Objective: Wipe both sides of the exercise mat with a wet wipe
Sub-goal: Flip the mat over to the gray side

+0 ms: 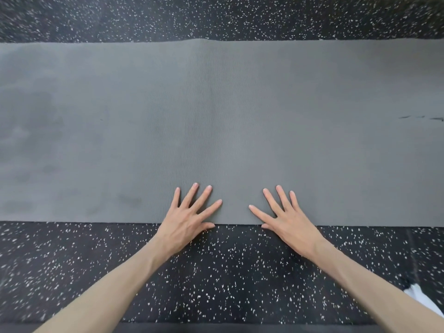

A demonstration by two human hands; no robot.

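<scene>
Left hand [189,219], right hand [286,219]: fingers [204,194] spread flat on mat [216,116] near edge. No wipe visible; likely flip next, needs edge grip.

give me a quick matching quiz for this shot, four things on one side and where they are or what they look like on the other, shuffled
Things:
1. exercise mat
2. floor
3. left hand
4. white object

Descriptions:
A. black with white specks
B. at the lower right edge of the view, beside the right forearm
C. grey, spread flat across the view
D. fingers spread flat on the near edge of the mat, left of the right hand

Pairs: 1-C, 2-A, 3-D, 4-B
</scene>
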